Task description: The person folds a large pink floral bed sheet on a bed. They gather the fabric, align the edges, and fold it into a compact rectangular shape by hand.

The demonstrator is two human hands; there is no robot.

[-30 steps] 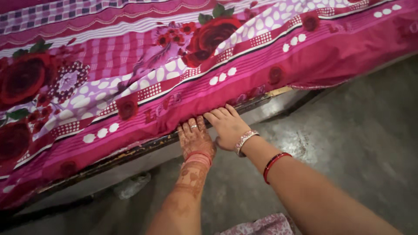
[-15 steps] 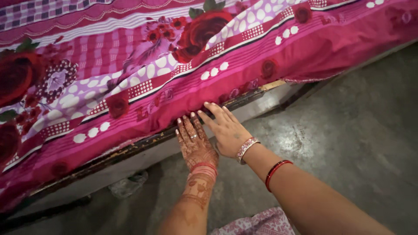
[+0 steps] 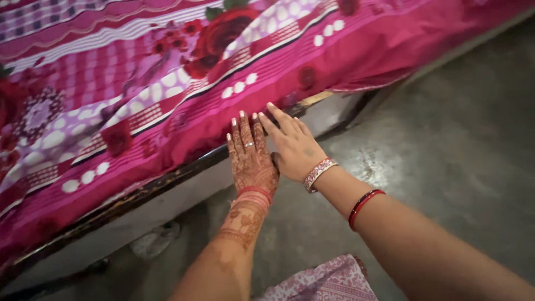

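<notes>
At bedsheet (image 3: pixel 184 120) edge — both hands (image 3: pixel 273 153) flat

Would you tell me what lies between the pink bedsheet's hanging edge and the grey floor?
In the head view, the dark bed frame rail and a pale side panel separate bedsheet from floor.
</notes>
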